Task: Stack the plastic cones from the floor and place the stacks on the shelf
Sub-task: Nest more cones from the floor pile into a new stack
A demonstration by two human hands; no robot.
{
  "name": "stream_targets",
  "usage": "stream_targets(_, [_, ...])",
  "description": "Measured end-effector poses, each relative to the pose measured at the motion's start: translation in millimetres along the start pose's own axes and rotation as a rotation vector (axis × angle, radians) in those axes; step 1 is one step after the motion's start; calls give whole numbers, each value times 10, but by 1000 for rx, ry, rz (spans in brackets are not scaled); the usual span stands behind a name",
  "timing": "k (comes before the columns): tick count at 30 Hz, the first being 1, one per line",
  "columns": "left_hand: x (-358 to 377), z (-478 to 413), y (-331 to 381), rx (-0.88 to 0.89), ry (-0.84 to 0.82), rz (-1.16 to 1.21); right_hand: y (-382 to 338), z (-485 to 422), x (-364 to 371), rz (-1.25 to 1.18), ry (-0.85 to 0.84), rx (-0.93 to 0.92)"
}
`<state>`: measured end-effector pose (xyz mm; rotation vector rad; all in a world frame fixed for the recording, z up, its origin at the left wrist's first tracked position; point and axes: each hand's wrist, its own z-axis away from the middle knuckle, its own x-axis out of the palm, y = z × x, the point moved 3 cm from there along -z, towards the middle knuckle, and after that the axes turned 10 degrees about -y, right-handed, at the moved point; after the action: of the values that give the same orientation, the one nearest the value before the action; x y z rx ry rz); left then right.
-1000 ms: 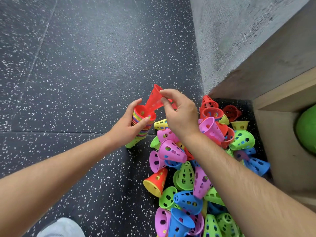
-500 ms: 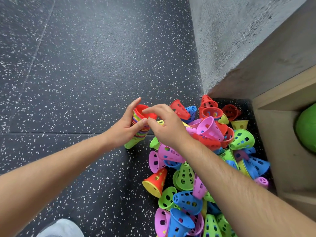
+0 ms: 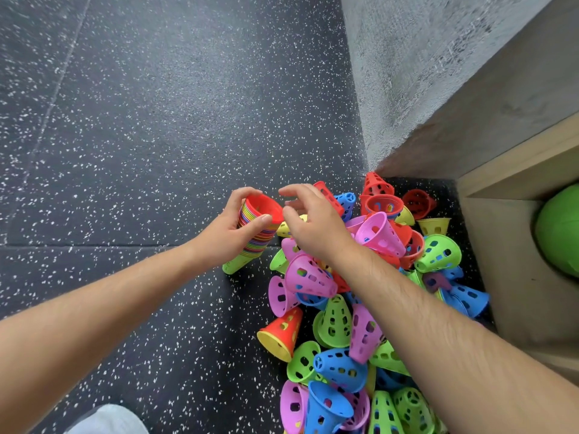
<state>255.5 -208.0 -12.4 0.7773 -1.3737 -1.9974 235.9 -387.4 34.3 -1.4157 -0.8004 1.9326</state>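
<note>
The left hand [image 3: 230, 236] holds a stack of cones [image 3: 260, 233]. Its fingers [image 3: 247, 194] and thumb are curled round the stack. The stack has many colours, with a red cone on top and a green tip at the bottom. It is tilted and low down by the floor [image 3: 141, 136], and I cannot tell if the tip touches it. The right hand [image 3: 316, 230] is just beside the open red mouth of the stack. Its fingers are loosely bent and spread, and it holds nothing. Under the right arm lies a big pile of loose cones [image 3: 338, 327] in pink, green, blue, red and yellow. They are all tumbled on the floor in the corner by the grey wall [image 3: 423, 73]. On the right is a wooden shelf [image 3: 513, 277] with a green ball [image 3: 560, 227] in it. I see no stack on the part of the shelf that shows. So I think the job is only part done. One stack has grown tall, but lots of cones are on the floor to pick up. After that, the stacks have to go on the shelf.
</note>
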Motion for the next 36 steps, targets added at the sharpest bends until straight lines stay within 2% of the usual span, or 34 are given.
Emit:
stream_targets(3, [9, -20, -7, -11, -5, -34, 219, -231, -121, 257, 18, 115])
stream_targets(7, [16, -1, -13, -9, -16, -44, 402, -476, -241, 633, -91, 389])
stream_targets(12, [-4, 44, 11, 0, -7, -19, 405, -648, -295, 779, -162, 426])
stream_targets(18, [-11, 52, -45, 12, 5, -27, 338, -512, -401, 612, -129, 307])
stream_targets(25, [72, 92, -11, 85, -6, -33, -248, -61, -511, 176, 220, 10])
stream_targets(27, [91, 110, -8, 95, -7, -39, -383, 87, -397, 159, 185, -30])
stream_targets(30, [115, 154, 26, 112, 1, -9, -445, 226, -145, 216, 26, -26])
stream_targets(33, [78, 223, 24, 114, 24, -3, -449, 360, 20, 246, -78, 43])
stream_targets(36, [16, 331, 6, 127, -7, -24, -419, 503, 80, 161, -139, 142])
